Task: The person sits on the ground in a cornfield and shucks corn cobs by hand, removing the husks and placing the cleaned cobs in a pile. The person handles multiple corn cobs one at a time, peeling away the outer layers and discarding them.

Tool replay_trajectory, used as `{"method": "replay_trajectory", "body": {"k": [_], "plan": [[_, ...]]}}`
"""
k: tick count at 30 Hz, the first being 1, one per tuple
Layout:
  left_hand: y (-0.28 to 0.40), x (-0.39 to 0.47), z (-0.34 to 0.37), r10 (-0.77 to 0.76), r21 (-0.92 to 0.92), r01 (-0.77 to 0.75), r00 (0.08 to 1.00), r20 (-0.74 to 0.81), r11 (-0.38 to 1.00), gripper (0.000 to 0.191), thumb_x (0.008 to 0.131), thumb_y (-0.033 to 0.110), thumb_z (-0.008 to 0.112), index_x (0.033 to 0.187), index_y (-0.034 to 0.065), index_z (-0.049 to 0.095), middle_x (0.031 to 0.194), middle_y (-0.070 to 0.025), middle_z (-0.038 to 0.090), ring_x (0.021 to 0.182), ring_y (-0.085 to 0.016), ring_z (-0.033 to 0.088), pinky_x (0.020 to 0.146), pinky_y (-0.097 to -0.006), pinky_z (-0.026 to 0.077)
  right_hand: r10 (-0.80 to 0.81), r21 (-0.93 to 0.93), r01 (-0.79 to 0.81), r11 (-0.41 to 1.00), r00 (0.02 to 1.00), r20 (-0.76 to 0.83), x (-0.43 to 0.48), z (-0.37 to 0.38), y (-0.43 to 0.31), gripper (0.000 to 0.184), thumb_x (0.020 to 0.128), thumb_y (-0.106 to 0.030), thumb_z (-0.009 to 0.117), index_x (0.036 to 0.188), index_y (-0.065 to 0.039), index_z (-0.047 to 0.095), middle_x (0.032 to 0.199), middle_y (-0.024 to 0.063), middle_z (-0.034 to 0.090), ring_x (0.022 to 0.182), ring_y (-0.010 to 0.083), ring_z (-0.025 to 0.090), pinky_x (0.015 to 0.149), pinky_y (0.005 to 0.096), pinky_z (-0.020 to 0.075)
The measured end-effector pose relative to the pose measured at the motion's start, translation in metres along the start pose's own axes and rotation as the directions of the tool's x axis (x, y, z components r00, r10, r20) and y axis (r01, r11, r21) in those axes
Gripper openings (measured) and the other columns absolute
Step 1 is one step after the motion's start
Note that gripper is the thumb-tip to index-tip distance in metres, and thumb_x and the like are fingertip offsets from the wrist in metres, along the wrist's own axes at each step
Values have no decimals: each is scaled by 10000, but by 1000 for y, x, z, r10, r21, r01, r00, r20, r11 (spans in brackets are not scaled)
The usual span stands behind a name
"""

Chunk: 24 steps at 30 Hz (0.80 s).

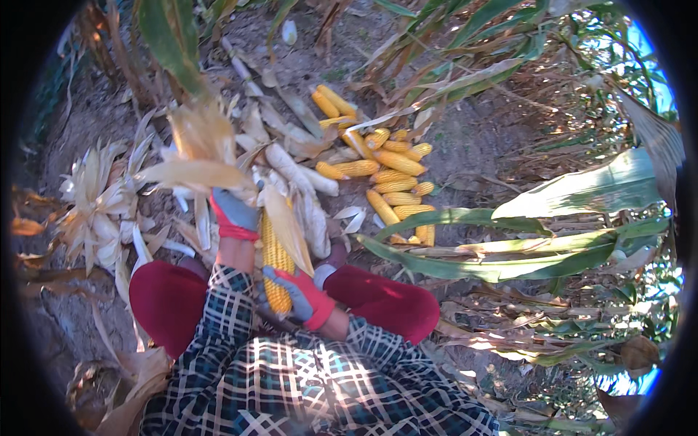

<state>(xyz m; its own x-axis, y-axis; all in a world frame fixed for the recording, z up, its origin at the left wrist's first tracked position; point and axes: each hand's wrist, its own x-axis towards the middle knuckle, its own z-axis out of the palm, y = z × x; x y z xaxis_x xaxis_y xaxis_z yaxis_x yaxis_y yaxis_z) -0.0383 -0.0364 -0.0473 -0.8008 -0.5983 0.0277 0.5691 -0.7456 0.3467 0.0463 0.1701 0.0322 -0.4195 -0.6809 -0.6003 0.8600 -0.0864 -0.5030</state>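
My right hand (302, 294), in a grey and red work glove, holds the lower end of a yellow ear of corn (277, 245) in front of my body. A pale husk leaf (284, 218) hangs across the ear's upper part. My left hand (234, 210), gloved alike, is beside the ear's upper end and grips dry corn husk (202, 136), which is blurred; husk covers its fingers. Unpeeled ears (297, 174) in pale husks lie just beyond the hands. Farther right, a pile of husked yellow ears (395, 169) rests on the soil.
Loose dry husks (98, 201) are heaped on the left. Long green corn leaves (463, 261) reach in from the right, over the lower edge of the husked pile. Standing corn plants (616, 305) line the right side. My bent knees (381, 300) flank the hands.
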Motion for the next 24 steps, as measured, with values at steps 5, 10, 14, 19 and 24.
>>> {"method": "replay_trajectory", "body": {"k": [5, 10, 14, 19, 24], "plan": [[58, 12, 22, 242, 225, -159, 878, -412, 961, 255, 958, 344, 513, 1079, 134, 594, 979, 8, 615, 882, -174, 604, 802, -363, 521, -58, 22, 60, 998, 995, -78, -3, -59, -46, 382, 949, -307, 608, 1184, -14, 538, 928, 145, 660, 798, 268, 676, 692, 394, 580], [182, 34, 39, 234, -347, -266, 963, -132, 899, 1041, 728, 780, 545, 1423, 35, 333, 1450, -174, 351, 1334, -389, 339, 1108, -564, 285, -160, -25, 159, 987, 963, -218, -36, -65, -51, 423, 929, -333, 640, 1184, -13, 536, 913, 123, 651, 789, 237, 666, 688, 376, 575], [150, 27, 68, -54, -494, -189, 898, -437, 849, 1055, 778, 670, 617, 1470, -27, 231, 1537, -223, 247, 1406, -438, 262, 1161, -563, 215, -151, -73, 140, 988, 971, -183, -44, -50, -40, 391, 908, -279, 676, 1158, -13, 537, 911, 121, 654, 783, 213, 668, 686, 338, 580], [32, -52, 92, -433, 439, 436, 894, -112, 786, 720, 855, 320, 699, 1420, 5, 381, 1417, -211, 463, 1333, -333, 439, 1128, -478, 328, -154, -155, 131, 979, 977, -149, -45, -45, -28, 419, 876, -199, 716, 1200, -24, 515, 917, 109, 655, 760, 206, 671, 684, 325, 580], [15, -96, 99, -294, 939, -345, 897, 330, 1, 800, 770, 297, 774, 1426, 31, 403, 1429, -220, 442, 1392, -333, 356, 1139, -439, 308, -250, -306, 220, 926, 966, -64, -49, -49, -19, 483, 845, -120, 733, 1257, -13, 504, 978, 79, 649, 839, 166, 651, 723, 291, 549]]}}
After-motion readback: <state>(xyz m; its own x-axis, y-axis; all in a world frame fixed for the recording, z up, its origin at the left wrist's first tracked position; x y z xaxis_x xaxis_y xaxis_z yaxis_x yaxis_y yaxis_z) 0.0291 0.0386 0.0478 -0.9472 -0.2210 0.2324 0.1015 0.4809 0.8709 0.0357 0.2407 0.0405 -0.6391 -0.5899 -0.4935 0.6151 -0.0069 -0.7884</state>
